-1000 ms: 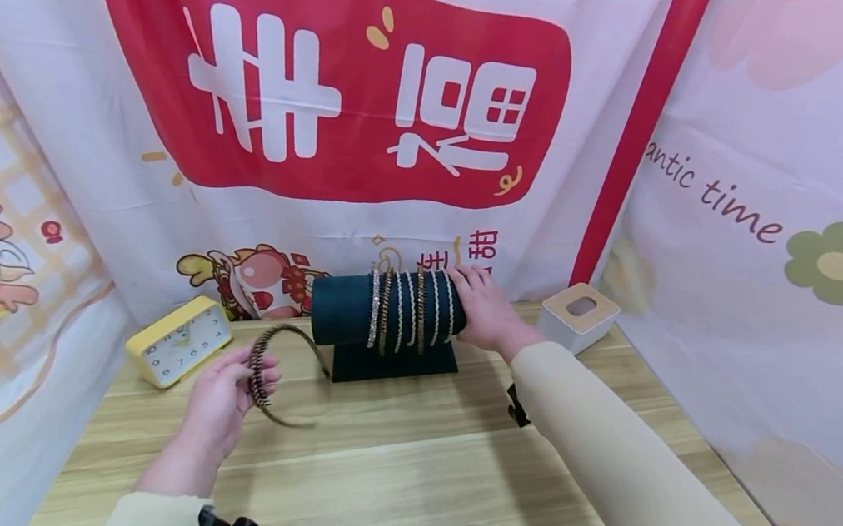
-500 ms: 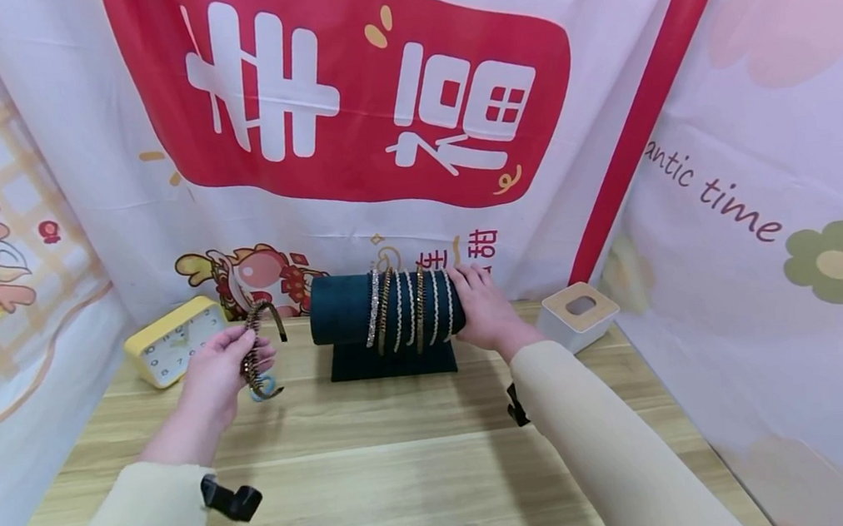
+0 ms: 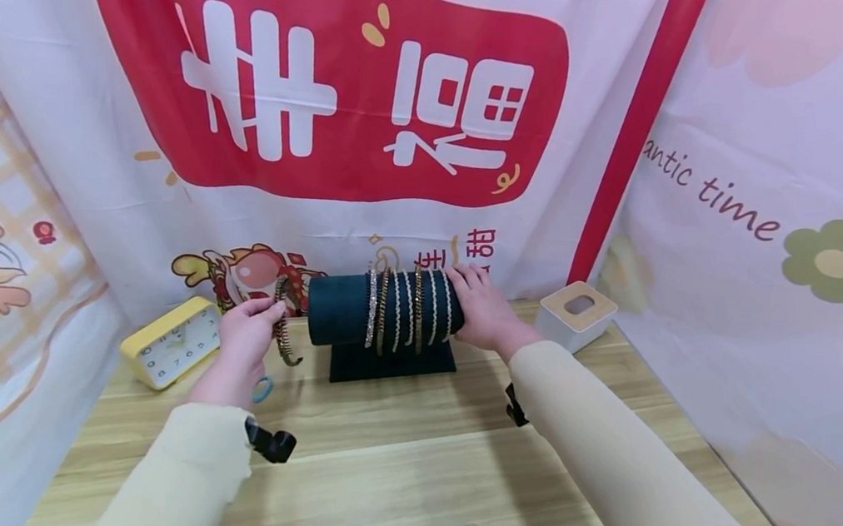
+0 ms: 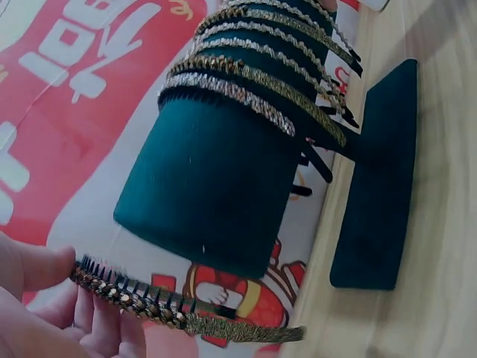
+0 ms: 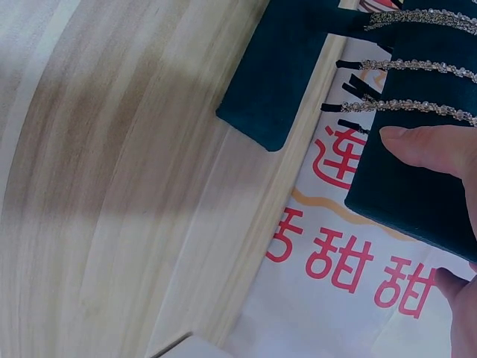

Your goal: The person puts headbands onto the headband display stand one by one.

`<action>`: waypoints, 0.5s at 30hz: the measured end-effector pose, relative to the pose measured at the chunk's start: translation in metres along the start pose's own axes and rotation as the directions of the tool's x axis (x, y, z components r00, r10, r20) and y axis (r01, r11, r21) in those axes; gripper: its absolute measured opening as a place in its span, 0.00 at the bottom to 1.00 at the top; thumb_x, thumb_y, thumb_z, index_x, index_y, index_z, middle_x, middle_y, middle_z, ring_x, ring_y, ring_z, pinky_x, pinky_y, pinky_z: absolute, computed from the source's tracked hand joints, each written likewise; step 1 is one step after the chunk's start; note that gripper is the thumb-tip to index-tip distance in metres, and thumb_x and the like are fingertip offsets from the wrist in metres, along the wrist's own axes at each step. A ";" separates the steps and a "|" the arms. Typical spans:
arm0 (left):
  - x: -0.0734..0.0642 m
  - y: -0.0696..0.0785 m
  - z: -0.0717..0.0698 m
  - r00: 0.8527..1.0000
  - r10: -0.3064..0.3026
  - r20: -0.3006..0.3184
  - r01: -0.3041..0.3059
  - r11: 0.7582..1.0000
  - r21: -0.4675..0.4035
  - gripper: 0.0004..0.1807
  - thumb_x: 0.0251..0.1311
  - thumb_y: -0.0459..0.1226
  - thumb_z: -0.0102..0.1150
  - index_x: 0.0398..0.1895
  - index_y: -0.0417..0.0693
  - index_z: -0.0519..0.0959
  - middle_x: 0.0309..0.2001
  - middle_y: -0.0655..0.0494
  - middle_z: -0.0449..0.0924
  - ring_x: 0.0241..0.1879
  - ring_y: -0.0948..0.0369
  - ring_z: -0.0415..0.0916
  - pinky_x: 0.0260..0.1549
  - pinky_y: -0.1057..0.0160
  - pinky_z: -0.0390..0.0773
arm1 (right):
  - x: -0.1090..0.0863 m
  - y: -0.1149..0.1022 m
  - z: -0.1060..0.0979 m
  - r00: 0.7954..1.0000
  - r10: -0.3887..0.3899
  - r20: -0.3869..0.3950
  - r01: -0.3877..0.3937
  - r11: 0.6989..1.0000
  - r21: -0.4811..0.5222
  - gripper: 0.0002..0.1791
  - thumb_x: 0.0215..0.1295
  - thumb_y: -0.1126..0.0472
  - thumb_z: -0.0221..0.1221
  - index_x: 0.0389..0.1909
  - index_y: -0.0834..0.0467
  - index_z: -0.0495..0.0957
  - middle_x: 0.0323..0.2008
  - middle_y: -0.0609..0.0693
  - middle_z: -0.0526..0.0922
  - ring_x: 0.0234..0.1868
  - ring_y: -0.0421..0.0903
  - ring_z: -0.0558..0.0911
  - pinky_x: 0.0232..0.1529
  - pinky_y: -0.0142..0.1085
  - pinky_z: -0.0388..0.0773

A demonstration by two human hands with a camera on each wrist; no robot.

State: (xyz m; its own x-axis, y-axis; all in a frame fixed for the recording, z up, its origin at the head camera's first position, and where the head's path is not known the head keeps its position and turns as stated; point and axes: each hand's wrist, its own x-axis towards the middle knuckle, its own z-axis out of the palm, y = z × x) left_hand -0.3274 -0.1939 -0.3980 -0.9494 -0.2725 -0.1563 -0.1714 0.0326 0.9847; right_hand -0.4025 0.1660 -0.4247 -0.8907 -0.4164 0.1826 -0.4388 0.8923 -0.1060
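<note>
My left hand (image 3: 242, 339) pinches a brown-gold toothed headband (image 3: 283, 338) between thumb and fingers, just off the left end of a dark green roll-shaped headband stand (image 3: 338, 308). In the left wrist view the headband (image 4: 134, 302) has beads and a row of dark teeth, and it is apart from the roll (image 4: 201, 186). Several headbands (image 3: 397, 311), silver and gold-brown, sit side by side over the roll. At the roll's right end my right hand (image 3: 481, 308) grips it; the right wrist view shows the thumb (image 5: 425, 149) on its surface beside a silver headband (image 5: 417, 108).
A yellow clock (image 3: 173, 343) stands left of the stand. Near the left wrist a small blue ring (image 3: 262, 389) lies on the wooden table (image 3: 396, 482). A white box with a wooden lid (image 3: 577, 316) is at the right. Printed cloth (image 3: 354, 177) hangs behind.
My left hand has moved right and away from me with the headband, towards the roll's left end. The headband has turned more edge-on. My right hand stays on the roll.
</note>
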 end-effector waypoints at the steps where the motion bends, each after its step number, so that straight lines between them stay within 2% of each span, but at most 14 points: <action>1: 0.000 0.002 0.003 1.000 0.003 -0.017 -0.002 1.000 0.026 0.25 0.71 0.41 0.55 0.67 0.39 0.71 0.63 0.45 0.68 0.58 0.56 0.67 0.58 0.56 0.69 | 0.000 0.000 0.000 1.000 0.001 -0.001 -0.001 1.000 0.000 0.68 0.40 0.54 0.79 0.78 0.53 0.45 0.74 0.57 0.52 0.73 0.60 0.48 0.70 0.52 0.54; 5: 0.004 0.010 0.013 0.999 0.003 -0.036 -0.002 0.999 0.035 0.24 0.71 0.41 0.56 0.66 0.39 0.72 0.67 0.45 0.65 0.65 0.50 0.59 0.64 0.51 0.63 | 0.000 0.001 0.000 1.000 0.000 0.000 0.000 1.000 -0.002 0.67 0.40 0.54 0.79 0.78 0.54 0.46 0.74 0.57 0.52 0.73 0.60 0.48 0.70 0.52 0.55; 11: 0.011 0.015 0.026 0.999 -0.011 -0.032 0.012 0.999 0.041 0.24 0.71 0.40 0.56 0.66 0.38 0.73 0.72 0.47 0.59 0.63 0.52 0.62 0.57 0.55 0.72 | 0.001 0.002 0.001 1.000 0.009 0.005 -0.009 1.000 -0.007 0.67 0.40 0.55 0.79 0.78 0.53 0.45 0.74 0.57 0.52 0.73 0.59 0.48 0.70 0.52 0.54; 15: 0.014 0.016 0.032 0.998 -0.004 -0.059 0.009 0.997 0.083 0.22 0.71 0.39 0.57 0.64 0.39 0.75 0.68 0.44 0.64 0.59 0.51 0.66 0.53 0.56 0.75 | 0.001 0.002 0.002 1.000 0.002 -0.008 -0.002 1.000 0.000 0.67 0.39 0.55 0.79 0.78 0.53 0.46 0.74 0.58 0.53 0.73 0.60 0.49 0.70 0.53 0.55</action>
State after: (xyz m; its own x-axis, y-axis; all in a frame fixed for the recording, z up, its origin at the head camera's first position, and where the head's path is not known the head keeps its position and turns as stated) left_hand -0.3524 -0.1663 -0.3871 -0.9316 -0.3287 -0.1553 -0.2010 0.1100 0.9734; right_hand -0.4041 0.1672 -0.4264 -0.8905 -0.4131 0.1905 -0.4371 0.8931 -0.1065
